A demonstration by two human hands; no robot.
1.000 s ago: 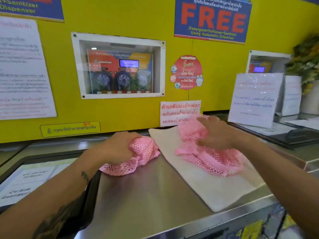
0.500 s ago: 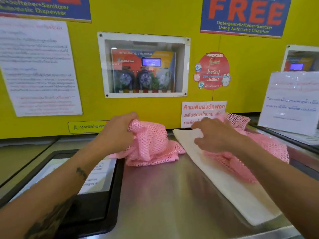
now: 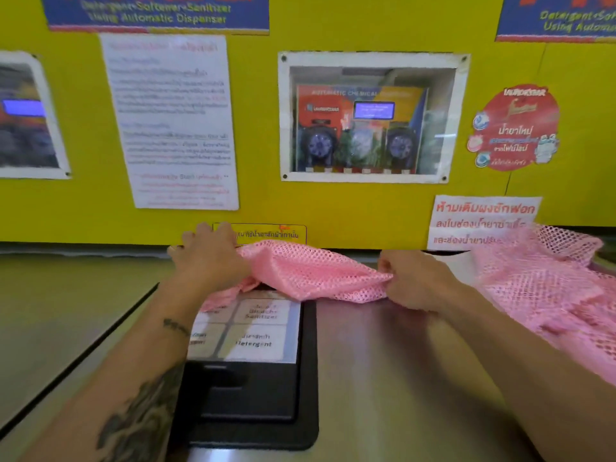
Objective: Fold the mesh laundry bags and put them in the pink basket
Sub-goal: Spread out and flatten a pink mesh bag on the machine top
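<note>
A pink mesh laundry bag (image 3: pixel 310 271) is stretched between both hands over the steel machine top (image 3: pixel 383 378), close to the yellow wall. My left hand (image 3: pixel 208 258) grips its left end. My right hand (image 3: pixel 411 278) pinches its right end. A second pink mesh bag (image 3: pixel 546 281) lies crumpled at the right, beside my right forearm. No pink basket is in view.
A black detergent drawer lid (image 3: pixel 253 405) with white labels sits under the stretched bag's left part. The yellow wall (image 3: pixel 260 201) with notices and a dispenser window (image 3: pixel 366 118) stands just behind the hands. Another machine top (image 3: pixel 50 311) lies to the left.
My view has swung left. My right hand left the second bag and took the first bag's right end. Both hands now pull that bag out wide.
</note>
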